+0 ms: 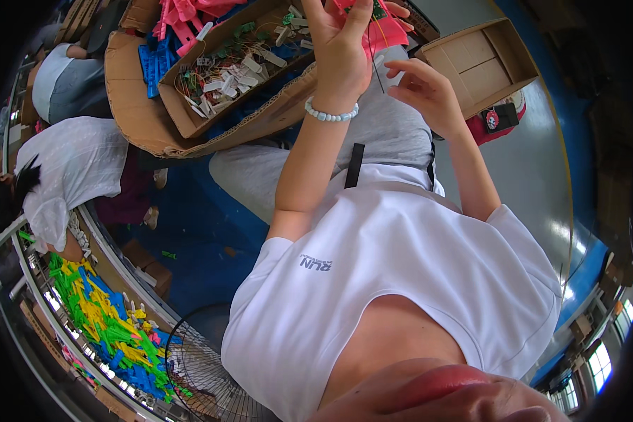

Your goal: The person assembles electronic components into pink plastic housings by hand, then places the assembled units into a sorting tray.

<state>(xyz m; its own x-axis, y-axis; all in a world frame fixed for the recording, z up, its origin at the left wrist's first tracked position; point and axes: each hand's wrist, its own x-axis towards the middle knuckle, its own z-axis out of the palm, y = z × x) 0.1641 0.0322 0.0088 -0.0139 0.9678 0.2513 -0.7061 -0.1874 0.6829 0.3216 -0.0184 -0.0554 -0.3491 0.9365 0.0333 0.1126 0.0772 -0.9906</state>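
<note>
My left hand (pixel 341 60), with a pale bead bracelet at the wrist, is closed round a pink plastic housing (pixel 388 34) at the top edge of the head view. A small green circuit board (pixel 378 10) sits in the housing, partly hidden by my fingers. A thin dark wire (pixel 373 62) hangs down from it. Just below and to the right is my right hand (pixel 432 95), its fingers bent and apart with nothing visible between them. It stays clear of the housing. The housing's upper part is cut off by the frame.
At upper left, a long cardboard box (pixel 183 130) of white parts, wires and green boards rests in a larger carton (pixel 130 105) with pink and blue pieces. A shallow cardboard box (pixel 485 60) stands right. Co-workers (pixel 77 165), colourful parts (pixel 112 316) and a fan (pixel 211 359) are left.
</note>
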